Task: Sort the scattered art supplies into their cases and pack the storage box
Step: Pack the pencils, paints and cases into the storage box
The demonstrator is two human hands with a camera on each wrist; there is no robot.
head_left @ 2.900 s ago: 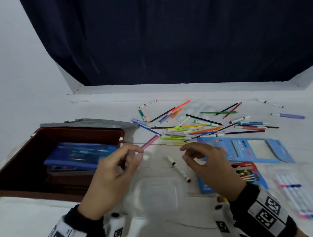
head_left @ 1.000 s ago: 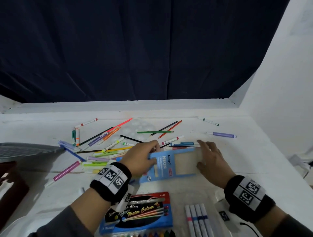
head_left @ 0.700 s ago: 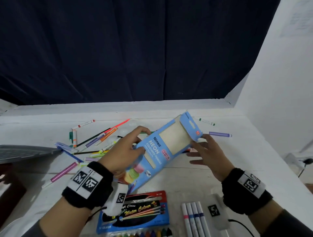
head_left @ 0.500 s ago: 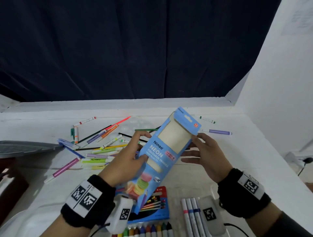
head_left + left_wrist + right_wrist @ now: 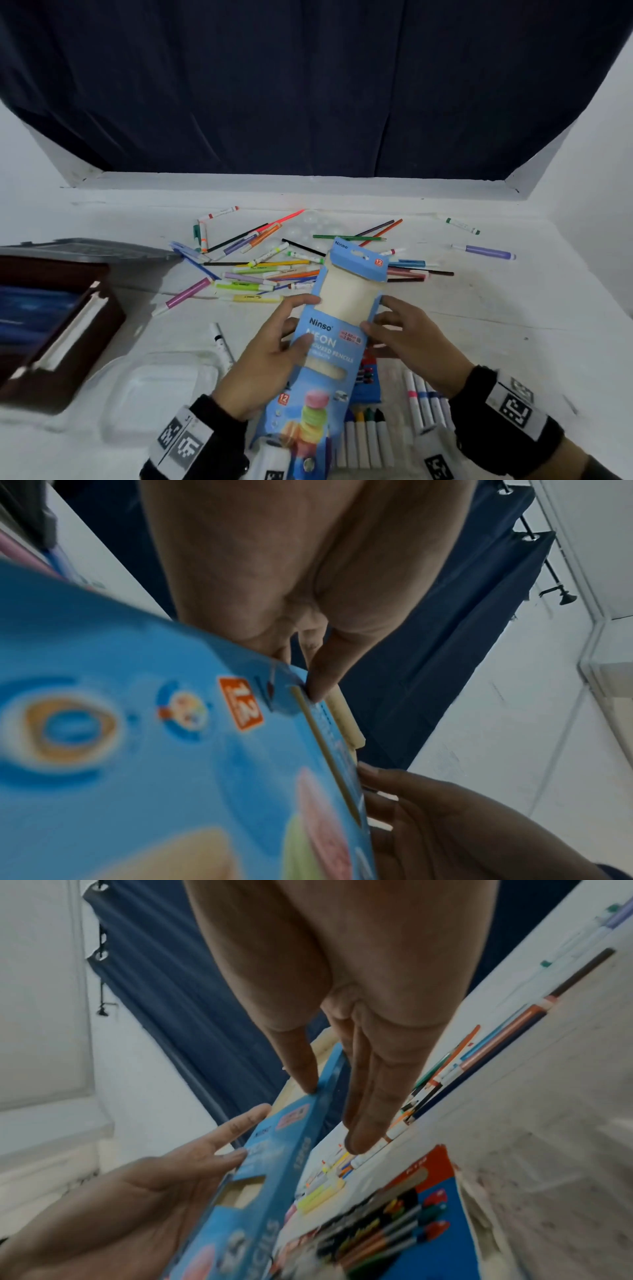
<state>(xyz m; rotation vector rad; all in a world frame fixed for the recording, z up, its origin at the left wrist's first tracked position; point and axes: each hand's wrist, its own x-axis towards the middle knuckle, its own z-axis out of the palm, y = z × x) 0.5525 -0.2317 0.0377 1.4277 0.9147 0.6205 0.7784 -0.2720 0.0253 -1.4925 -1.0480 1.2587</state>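
Blue "Ninso" neon coloured pencil box (image 5: 337, 346) held off the white table (image 5: 513, 325), long axis running away from the person, hang-tab end farthest away and slightly raised. Left hand (image 5: 270, 359) grasps the box's left edge, thumb across the printed front and fingers behind it. Right hand (image 5: 407, 337) pinches the right edge beside the clear window; right wrist view shows the thumb on the front face and the fingers along the back. Window shows only pale card, so the box reads as empty. Judgement: the two-handed hold with the tab end outward suits finding and opening the flap before loading pencils. Loose colour pencils and markers (image 5: 274, 267) lie scattered on the table beyond the box, within easy reach. A black marker (image 5: 222, 346) lies alone, nearer the left hand. Under the box: a water colour pen pack (image 5: 394, 1221), partly covered, and a row of crayons (image 5: 366, 435). Brown storage box (image 5: 65, 329) sits open at far left, something blue already inside, a grey lid (image 5: 89, 248) behind it. Clear plastic tray (image 5: 161, 387) lies between storage box and hands.
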